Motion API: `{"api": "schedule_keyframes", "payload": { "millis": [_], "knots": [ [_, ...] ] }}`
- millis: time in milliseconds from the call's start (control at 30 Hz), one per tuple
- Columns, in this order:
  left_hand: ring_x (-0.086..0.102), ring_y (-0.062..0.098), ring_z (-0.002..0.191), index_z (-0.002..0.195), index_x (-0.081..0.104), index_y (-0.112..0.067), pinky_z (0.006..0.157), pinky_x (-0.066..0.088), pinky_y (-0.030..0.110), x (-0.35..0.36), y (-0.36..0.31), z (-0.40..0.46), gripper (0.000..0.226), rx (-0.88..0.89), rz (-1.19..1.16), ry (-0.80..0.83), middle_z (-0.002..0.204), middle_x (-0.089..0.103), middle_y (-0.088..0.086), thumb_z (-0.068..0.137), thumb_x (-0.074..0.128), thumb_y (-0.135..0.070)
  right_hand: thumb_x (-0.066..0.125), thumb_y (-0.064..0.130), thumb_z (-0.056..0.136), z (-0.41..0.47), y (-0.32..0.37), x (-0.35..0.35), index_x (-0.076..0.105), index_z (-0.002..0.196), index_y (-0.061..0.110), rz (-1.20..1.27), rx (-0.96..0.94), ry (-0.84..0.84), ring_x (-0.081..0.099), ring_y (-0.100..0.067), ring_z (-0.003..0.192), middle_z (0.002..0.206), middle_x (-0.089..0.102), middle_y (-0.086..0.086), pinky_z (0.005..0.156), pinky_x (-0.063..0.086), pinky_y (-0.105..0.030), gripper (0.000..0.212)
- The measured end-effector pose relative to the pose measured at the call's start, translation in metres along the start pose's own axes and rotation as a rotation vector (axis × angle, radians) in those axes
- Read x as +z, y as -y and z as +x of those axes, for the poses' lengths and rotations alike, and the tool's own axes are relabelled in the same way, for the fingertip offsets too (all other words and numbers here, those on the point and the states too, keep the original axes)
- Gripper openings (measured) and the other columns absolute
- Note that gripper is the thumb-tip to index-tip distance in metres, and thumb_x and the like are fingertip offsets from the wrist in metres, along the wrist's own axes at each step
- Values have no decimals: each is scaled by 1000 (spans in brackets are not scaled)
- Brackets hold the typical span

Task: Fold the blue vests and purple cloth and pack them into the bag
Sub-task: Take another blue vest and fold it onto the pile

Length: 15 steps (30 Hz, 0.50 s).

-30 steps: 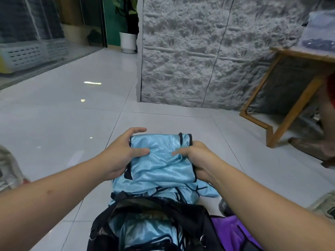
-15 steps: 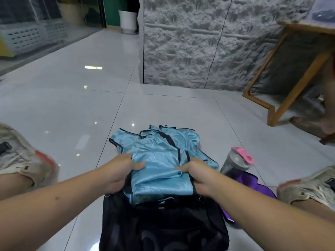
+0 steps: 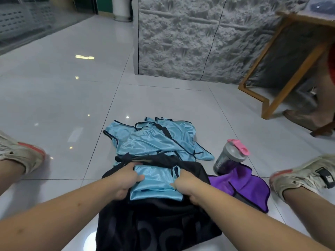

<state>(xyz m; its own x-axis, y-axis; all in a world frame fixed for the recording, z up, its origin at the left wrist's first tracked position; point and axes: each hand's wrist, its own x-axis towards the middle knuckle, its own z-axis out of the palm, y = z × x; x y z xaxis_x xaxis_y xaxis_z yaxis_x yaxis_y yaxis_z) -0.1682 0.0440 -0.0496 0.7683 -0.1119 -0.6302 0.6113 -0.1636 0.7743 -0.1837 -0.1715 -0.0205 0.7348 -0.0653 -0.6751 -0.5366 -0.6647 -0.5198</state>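
A folded light-blue vest [image 3: 155,182] sits in the mouth of the black bag [image 3: 157,227] on the floor in front of me. My left hand [image 3: 126,180] grips its left edge and my right hand [image 3: 183,183] grips its right edge, fingers curled round the cloth. Beyond the bag lies a loose pile of blue vests [image 3: 154,140] with black trim. The purple cloth [image 3: 243,185] lies spread on the floor right of the bag.
A grey shaker bottle [image 3: 228,158] with a pink lid stands between the vests and the purple cloth. My shoes [image 3: 20,153] flank the bag on both sides. A wooden table leg [image 3: 268,98] and another person's foot are at the right; a grey wall stands behind.
Both hands have carried the folded vest from above the pile back toward me and down into the bag's opening. The view has tilted down, showing the bottle and purple cloth.
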Motion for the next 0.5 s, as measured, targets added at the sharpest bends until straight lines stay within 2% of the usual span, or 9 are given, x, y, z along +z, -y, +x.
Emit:
{"api": "schedule_keyframes", "payload": {
  "millis": [67,167,200,267,300,367,433,500],
  "knots": [
    [70,34,105,119,63,-24,94,60,49,0,1,7,50,55,171,35,115,69,15,83,72,10,72,18,93,3,0,-4,43,146,7,-86,-41,-40,59,-21,109,131,58,-6,96,52,-31,61],
    [70,26,99,110,66,-30,82,61,35,-4,1,12,51,80,442,121,111,70,7,76,81,4,79,20,86,8,0,-4,25,160,8,-273,-87,-21,56,-27,127,145,53,-9,103,48,-30,92],
    [69,22,98,110,65,-32,80,59,31,-4,2,12,50,90,509,151,111,70,4,76,83,0,79,20,85,7,-1,-3,22,162,11,-339,-110,-8,58,-26,124,142,54,-9,99,49,-29,97],
    [66,16,96,113,63,-32,79,54,24,-1,5,16,49,146,672,167,111,67,-2,77,87,-9,80,18,83,11,-7,3,27,160,20,-421,-153,8,60,-23,106,126,57,-6,86,49,-28,93],
    [65,14,97,115,62,-30,78,51,22,2,8,18,48,180,746,148,112,65,-4,77,87,-14,80,18,84,12,-9,6,29,158,25,-450,-171,6,59,-23,102,124,56,-7,85,50,-28,90],
    [63,14,101,114,58,-30,84,47,22,7,15,25,49,233,810,86,114,64,-5,77,89,-19,78,21,86,16,-12,12,29,158,33,-548,-218,-20,58,-28,116,137,49,-13,99,51,-31,87],
    [62,13,105,114,58,-30,90,44,22,11,21,30,50,285,811,34,114,64,-6,76,89,-22,72,26,91,22,-14,13,26,161,36,-678,-260,-30,50,-33,133,147,42,-16,111,46,-37,84],
    [60,11,107,123,57,-31,93,43,21,13,25,32,56,346,785,2,116,64,-7,77,88,-23,62,25,98,26,-12,10,25,163,35,-754,-318,-32,47,-36,136,150,40,-17,116,40,-38,76]
  ]
}}
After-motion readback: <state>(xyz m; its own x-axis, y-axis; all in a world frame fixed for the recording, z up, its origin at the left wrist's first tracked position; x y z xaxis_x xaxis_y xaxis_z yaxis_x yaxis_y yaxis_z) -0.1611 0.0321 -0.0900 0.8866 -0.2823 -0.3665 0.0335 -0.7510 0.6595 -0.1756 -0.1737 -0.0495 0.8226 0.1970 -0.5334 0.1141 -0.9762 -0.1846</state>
